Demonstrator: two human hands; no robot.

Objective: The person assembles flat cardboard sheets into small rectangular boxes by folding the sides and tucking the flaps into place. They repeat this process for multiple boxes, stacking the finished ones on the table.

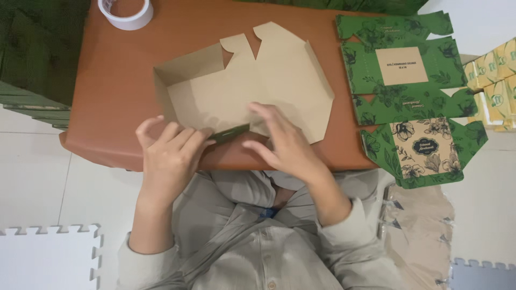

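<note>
Left hand (169, 156) curls over the near edge of a flat cardboard box blank (252, 88), fingers bent and pinching the small near flap (231, 132) where its green printed side turns up (the pinch seems meant to hold a fold along the crease). Right hand (285, 142) lies mostly open and flat on the blank just beside it, fingers spread and pointing toward the left hand, pressing the sheet down so that it cannot slide while the flap is bent; it grips nothing. The blank rests plain brown side up in the middle of the brown counter (107, 86), close to the person's body, with its left wall (164, 88) raised off the counter and the other panels lying flat.

To the right, half on the counter, lies a stack of unfolded blanks (408, 91) printed side up, green with a leaf pattern, near the right hand. A roll of white tape (126, 12) sits at the far left corner of the counter, well apart from both hands. Yellow boxes (497, 86) stand at the right edge, and white foam mats (48, 258) lie on the tiled floor.
</note>
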